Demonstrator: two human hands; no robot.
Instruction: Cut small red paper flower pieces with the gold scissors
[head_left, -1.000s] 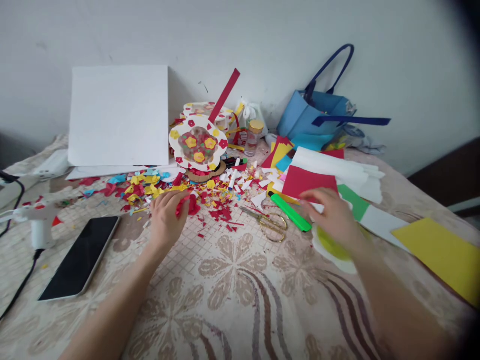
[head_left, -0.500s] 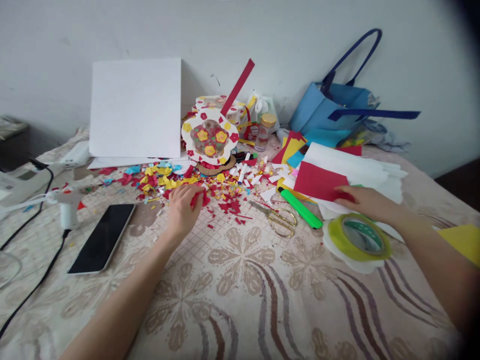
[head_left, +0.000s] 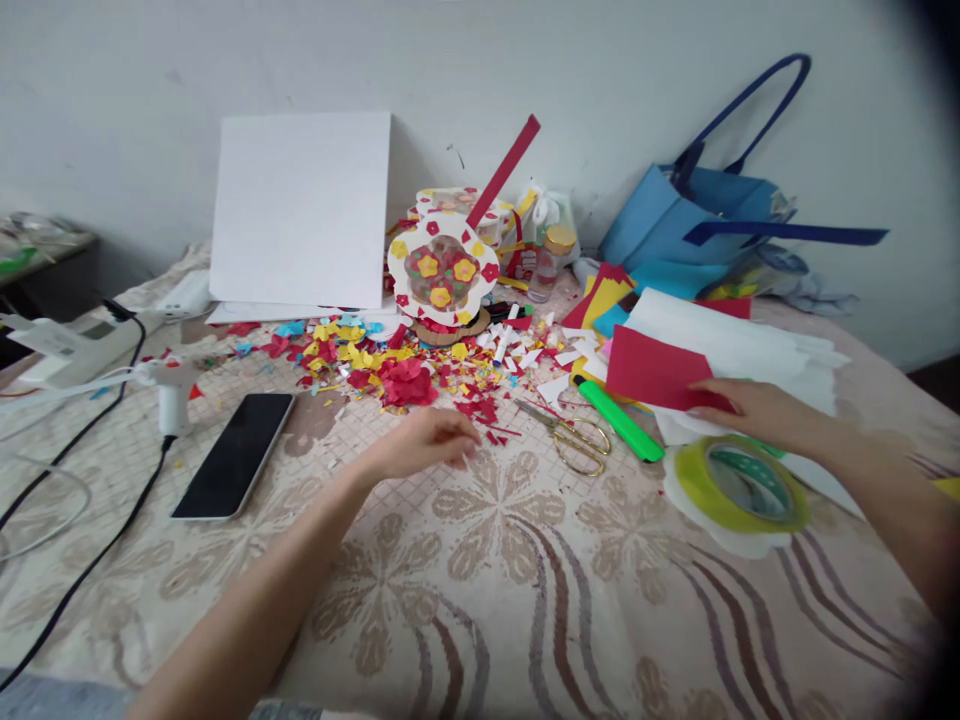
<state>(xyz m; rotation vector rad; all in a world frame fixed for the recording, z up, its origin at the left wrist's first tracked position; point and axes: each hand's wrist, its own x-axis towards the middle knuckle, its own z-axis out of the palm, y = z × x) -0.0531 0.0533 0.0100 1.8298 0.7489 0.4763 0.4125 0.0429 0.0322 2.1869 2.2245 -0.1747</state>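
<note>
My left hand (head_left: 424, 445) hovers low over the patterned cloth with its fingers loosely apart and nothing in them. A crumpled wad of red paper (head_left: 405, 383) lies just beyond it among red and yellow scraps (head_left: 345, 355). My right hand (head_left: 750, 408) pinches the near right corner of a red paper sheet (head_left: 649, 368), which lies on a stack of white sheets (head_left: 750, 345). A yellow-green tape roll (head_left: 739, 487) sits just in front of that hand.
Gold scissors (head_left: 574, 437) and a green marker (head_left: 619, 420) lie between my hands. A phone (head_left: 236, 455) and a glue gun (head_left: 171, 385) with cables are at the left. A white board (head_left: 300, 210), a paper flower craft (head_left: 442, 270) and a blue bag (head_left: 690, 220) stand at the back.
My left hand has let go of the red paper wad and moved right and nearer to me. My right hand went from the tape roll to the red sheet. The view shifted left.
</note>
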